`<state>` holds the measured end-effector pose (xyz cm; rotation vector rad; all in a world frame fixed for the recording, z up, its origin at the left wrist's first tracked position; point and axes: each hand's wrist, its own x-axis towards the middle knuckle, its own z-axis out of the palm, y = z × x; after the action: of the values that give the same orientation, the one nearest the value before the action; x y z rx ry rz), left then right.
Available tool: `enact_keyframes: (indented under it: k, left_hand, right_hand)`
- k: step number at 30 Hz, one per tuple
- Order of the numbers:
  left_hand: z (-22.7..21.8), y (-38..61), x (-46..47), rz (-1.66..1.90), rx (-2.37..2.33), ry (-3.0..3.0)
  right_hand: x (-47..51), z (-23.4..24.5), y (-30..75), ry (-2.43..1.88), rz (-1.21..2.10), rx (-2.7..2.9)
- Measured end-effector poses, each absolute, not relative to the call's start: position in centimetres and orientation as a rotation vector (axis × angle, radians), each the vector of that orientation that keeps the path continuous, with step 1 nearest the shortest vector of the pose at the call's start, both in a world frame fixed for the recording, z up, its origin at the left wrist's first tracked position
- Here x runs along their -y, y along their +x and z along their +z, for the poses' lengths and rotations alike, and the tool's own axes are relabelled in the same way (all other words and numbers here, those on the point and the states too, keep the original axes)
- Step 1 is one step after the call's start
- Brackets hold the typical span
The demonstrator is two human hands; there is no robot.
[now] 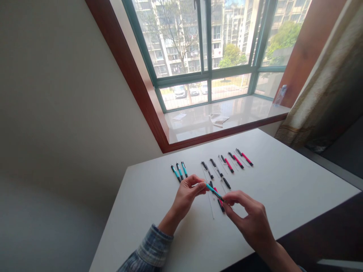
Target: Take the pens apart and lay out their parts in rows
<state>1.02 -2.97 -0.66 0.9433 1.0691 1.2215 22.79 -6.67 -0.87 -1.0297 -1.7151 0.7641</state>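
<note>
Between my two hands, above the white table, is a turquoise pen [213,189] with a dark end, held slantwise. My left hand [189,192] pinches its upper left end, and the fingers of my right hand [246,211] close on its dark lower right end. Just behind my left hand lie three turquoise and black pens [178,172] side by side. Under the held pen rest a pink and black pen barrel [220,204] and a thin white refill [211,207], both partly covered by my hands.
Rows of pen parts lie farther back on the white table [147,211]: pink barrels [238,161], black pen pieces [212,162] and thin refills. Behind the table, a windowsill [193,124] holds papers [218,120] and a clear bottle [280,95]. A curtain [317,71] hangs at right.
</note>
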Motion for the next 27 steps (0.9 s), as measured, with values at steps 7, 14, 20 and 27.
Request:
enact_keyframes:
  k: [7, 14, 20, 27]
  left_hand:
    - [-0.5, 1.4, 3.5, 1.038, -0.979, 0.922]
    - [-0.4, 1.6, 3.5, 1.006, -0.925, 0.9]
    - [-0.7, 1.6, 3.4, 0.999, -0.97, 0.903]
    - [-0.5, 2.0, 3.2, 1.03, -1.009, 0.865]
  right_hand:
    - [4.3, 1.7, 23.7, -0.959, 0.862, 1.567]
    - [3.5, 1.7, 23.7, -1.015, 1.104, 1.516]
    - [3.7, 1.2, 23.9, -1.047, 1.099, 1.483]
    - [2.9, 0.9, 25.8, -1.094, 1.025, 1.414]
